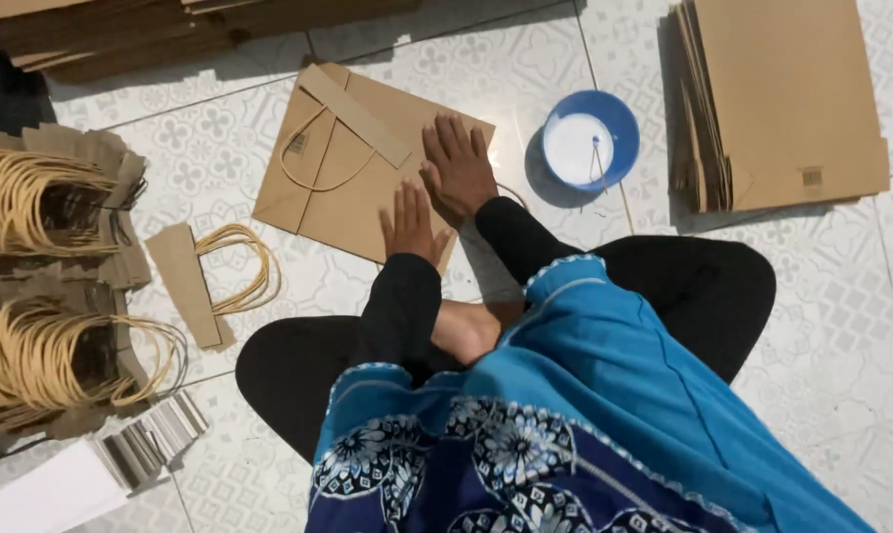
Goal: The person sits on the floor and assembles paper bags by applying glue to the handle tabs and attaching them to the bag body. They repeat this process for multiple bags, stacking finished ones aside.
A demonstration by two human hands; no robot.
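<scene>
A flat brown paper bag (338,168) lies on the tiled floor in front of my crossed legs, with a cardboard strip and a rope handle (313,158) on its upper part. Both hands press flat on the bag's right side. My left hand (410,225) rests near the lower right edge, fingers together and extended. My right hand (457,170) lies just above it, fingers spread toward the strip. Neither hand grips anything.
A blue bowl (614,114) of white glue with a stick sits right of the bag. A stack of flat bags (787,99) lies at top right. Handle strips (205,281) and piles of rope handles (42,202) lie left. Cardboard stacks (121,35) lie at top.
</scene>
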